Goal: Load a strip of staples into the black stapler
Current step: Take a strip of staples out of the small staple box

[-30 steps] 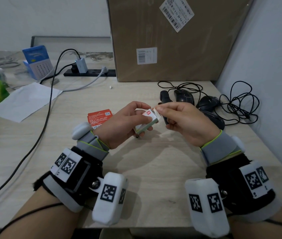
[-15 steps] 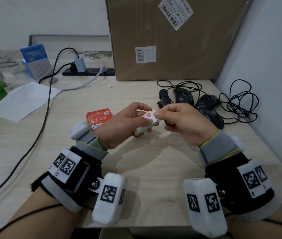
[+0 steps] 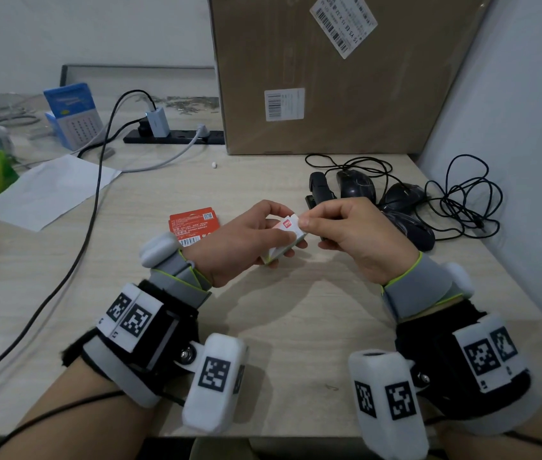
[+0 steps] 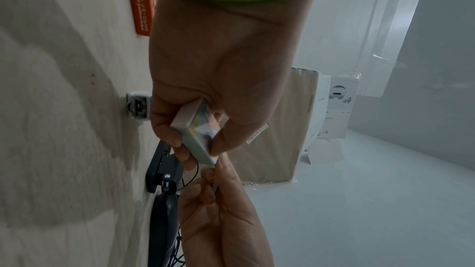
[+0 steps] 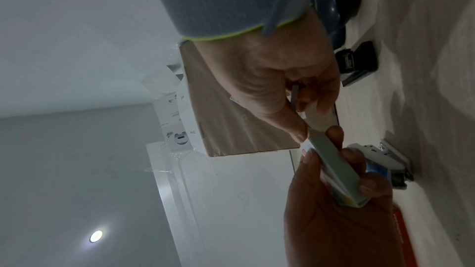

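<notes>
My left hand point(image 3: 288, 229) grips a small white staple box point(image 3: 283, 239) above the desk, thumb on top and fingers underneath. My right hand point(image 3: 306, 221) meets it from the right, with the thumb tip pressed on the box's end flap. In the right wrist view a thin grey staple strip point(image 5: 295, 96) sits tucked between the right thumb and curled fingers, beside the box point(image 5: 331, 163). The black stapler point(image 3: 318, 191) lies hinged open on the desk just behind the right hand, and also shows in the wrist views point(image 4: 158, 170) point(image 5: 357, 62).
An orange card pack point(image 3: 193, 224) lies left of the left hand. Black mice point(image 3: 356, 185) with tangled cables lie at the right. A big cardboard box point(image 3: 329, 78) and a power strip point(image 3: 173, 137) stand behind. A small white object point(image 4: 137, 107) lies under the left hand.
Both hands stay together at the box. The right thumb has shifted slightly along the flap and the box has tilted a little. The stapler has not moved.
</notes>
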A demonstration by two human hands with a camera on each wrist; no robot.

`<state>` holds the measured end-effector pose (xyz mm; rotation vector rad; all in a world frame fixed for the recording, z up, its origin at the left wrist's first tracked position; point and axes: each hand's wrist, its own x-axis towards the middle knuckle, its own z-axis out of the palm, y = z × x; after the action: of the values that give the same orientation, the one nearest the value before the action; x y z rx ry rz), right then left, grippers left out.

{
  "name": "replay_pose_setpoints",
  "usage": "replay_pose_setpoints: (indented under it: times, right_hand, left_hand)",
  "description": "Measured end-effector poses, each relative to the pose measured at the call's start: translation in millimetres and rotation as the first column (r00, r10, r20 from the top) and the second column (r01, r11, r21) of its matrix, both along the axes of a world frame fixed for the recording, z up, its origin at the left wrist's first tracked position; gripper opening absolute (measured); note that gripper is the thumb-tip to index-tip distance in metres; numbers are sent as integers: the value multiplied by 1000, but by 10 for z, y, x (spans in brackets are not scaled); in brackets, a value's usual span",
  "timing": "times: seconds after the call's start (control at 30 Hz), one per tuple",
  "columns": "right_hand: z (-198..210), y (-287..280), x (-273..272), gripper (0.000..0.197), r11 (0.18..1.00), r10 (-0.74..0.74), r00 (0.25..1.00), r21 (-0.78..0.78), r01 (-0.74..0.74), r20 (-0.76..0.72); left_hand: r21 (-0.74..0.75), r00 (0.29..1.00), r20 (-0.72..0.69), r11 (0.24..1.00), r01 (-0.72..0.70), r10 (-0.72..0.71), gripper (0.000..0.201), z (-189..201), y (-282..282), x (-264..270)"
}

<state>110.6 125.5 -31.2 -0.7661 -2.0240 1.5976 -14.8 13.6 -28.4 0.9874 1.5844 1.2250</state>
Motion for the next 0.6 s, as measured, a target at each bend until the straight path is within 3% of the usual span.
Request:
replay_pose_setpoints:
  times: [0.23,0.43,0.6]
  right_hand:
    - [17,-5,11,13,995,40,999,87,-41,6]
    - [44,-31,37,27,971,199,979,122,-204,50]
    - [1,-30,-16,22,980,111,994,166,-109,-4]
  left_hand:
    - [-2,1000,15,1000,-6,6,35,11,-1,-2]
    - [5,992,88,996,-89,88,35,6,1,-25]
    - [-9,991,107,997,-81,82,32,4,8,-17]
